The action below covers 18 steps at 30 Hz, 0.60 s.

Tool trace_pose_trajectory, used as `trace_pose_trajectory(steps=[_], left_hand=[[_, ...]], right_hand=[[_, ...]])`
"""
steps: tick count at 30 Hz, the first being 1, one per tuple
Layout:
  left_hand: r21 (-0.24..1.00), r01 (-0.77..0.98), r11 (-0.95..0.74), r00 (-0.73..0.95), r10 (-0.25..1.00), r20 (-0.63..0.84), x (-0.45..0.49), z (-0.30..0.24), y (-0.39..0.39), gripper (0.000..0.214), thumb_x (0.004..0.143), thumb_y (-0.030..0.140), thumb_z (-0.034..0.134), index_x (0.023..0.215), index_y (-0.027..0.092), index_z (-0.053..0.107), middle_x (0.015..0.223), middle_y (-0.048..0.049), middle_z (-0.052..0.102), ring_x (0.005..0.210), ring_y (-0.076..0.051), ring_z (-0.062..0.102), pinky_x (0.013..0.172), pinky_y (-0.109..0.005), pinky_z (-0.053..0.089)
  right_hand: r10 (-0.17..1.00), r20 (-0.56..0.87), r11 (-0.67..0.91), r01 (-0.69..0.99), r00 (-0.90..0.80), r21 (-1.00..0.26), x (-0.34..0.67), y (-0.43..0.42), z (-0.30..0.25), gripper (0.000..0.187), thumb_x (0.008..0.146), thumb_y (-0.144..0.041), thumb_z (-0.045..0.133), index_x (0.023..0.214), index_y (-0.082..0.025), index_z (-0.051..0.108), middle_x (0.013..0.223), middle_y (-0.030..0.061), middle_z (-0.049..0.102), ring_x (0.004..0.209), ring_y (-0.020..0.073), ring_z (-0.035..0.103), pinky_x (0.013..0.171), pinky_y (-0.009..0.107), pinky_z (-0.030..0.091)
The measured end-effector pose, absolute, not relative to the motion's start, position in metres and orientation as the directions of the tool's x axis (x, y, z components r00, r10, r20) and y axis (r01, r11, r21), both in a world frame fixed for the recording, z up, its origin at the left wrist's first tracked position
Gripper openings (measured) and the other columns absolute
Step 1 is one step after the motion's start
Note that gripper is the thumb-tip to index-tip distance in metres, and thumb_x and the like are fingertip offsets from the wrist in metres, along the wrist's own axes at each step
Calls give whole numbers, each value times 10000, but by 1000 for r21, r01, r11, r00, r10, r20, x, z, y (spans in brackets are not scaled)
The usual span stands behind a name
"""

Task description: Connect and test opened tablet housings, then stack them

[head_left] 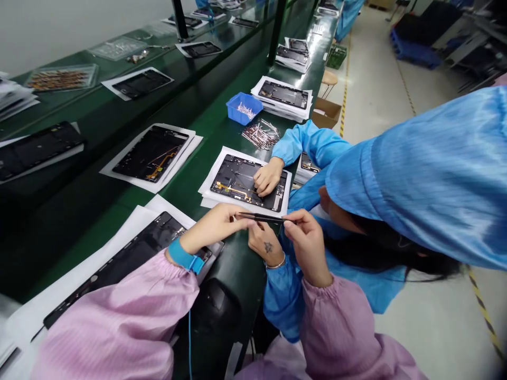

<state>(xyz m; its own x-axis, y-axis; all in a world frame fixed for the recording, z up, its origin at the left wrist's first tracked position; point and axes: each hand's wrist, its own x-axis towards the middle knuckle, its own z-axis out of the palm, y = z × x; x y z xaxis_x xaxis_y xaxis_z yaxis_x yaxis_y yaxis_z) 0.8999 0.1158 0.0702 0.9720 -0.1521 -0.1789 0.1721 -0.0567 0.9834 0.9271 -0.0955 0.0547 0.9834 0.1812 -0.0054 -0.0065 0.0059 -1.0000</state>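
Black tweezers (pixel 263 217) lie level between my two hands. My left hand (pixel 217 226), with a blue strap at the wrist, is closed on their thin left end. Thumb and fingers of my right hand (pixel 307 243) pinch the right end. Under my left forearm is a black tablet housing (pixel 130 264) on white paper. Just beyond the tweezers, a co-worker's hand (pixel 269 177) rests on another tablet housing (pixel 233 174) with an orange flex cable. The co-worker's other hand (pixel 267 245) is below the tweezers, partly covered by them and my left fingers.
A co-worker in a blue cap (pixel 420 174) leans in close on the right. A blue bin (pixel 244 108) and a pile of small strips (pixel 261 134) stand farther along the green bench (pixel 186 179). More housings on paper (pixel 152 153) line the conveyor side.
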Motion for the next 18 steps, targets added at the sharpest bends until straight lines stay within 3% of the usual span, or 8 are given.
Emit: trace_pose_trajectory(steps=[2, 4, 7, 9, 13, 16, 18], left_hand=[[965, 262, 24, 953, -163, -254, 896, 74, 119, 181, 685, 251, 777, 846, 170, 756, 767, -75, 712, 754, -234, 653, 732, -297, 519], [961, 266, 73, 963, -58, -262, 893, 76, 120, 258, 662, 265, 796, 890, 154, 745, 738, -69, 701, 676, -206, 638, 650, -269, 508], [975, 218, 36, 969, 112, -220, 890, 77, 118, 336, 661, 280, 798, 960, 143, 728, 735, -62, 697, 607, -175, 620, 584, -243, 481], [971, 240, -1, 961, 142, -238, 888, 77, 113, 297, 692, 298, 772, 944, 144, 738, 745, -69, 707, 586, -175, 615, 565, -249, 474], [969, 246, -3, 964, 106, -244, 882, 72, 100, 198, 746, 297, 721, 896, 174, 762, 864, -75, 731, 757, -230, 654, 689, -292, 507], [971, 239, -6, 968, 85, -238, 884, 61, 93, 161, 751, 273, 713, 885, 194, 759, 877, -64, 727, 806, -236, 646, 772, -308, 498], [959, 280, -46, 950, 159, -269, 891, 52, 92, 181, 681, 221, 764, 861, 201, 752, 834, -61, 712, 803, -234, 628, 794, -303, 484]], right_hand=[[216, -99, 124, -128, 971, -984, 934, -90, 52, 144, 723, -302, 693, 766, -196, 605, 590, -46, 477, 504, 78, 387, 472, 207, 306], [261, -177, 213, -235, 949, -948, 939, -86, 52, 154, 689, -278, 705, 741, -193, 588, 541, -68, 409, 470, 63, 316, 443, 194, 252], [329, -268, 257, -359, 906, -897, 942, -80, 53, 158, 676, -253, 709, 712, -192, 567, 529, -74, 385, 465, 57, 297, 435, 183, 241], [338, -297, 265, -393, 893, -881, 940, -76, 53, 166, 682, -255, 718, 721, -193, 569, 533, -74, 384, 468, 57, 301, 435, 177, 249], [375, -318, 276, -432, 871, -858, 933, -65, 45, 228, 700, -333, 746, 850, -205, 632, 547, -72, 412, 483, 66, 342, 460, 187, 309], [446, -348, 140, -449, 824, -883, 934, -61, 34, 289, 725, -382, 744, 937, -199, 675, 625, -39, 510, 538, 78, 421, 511, 201, 361], [388, -329, 67, -383, 861, -921, 945, -63, 28, 299, 731, -406, 735, 937, -193, 692, 687, -16, 561, 590, 93, 464, 545, 211, 384]])
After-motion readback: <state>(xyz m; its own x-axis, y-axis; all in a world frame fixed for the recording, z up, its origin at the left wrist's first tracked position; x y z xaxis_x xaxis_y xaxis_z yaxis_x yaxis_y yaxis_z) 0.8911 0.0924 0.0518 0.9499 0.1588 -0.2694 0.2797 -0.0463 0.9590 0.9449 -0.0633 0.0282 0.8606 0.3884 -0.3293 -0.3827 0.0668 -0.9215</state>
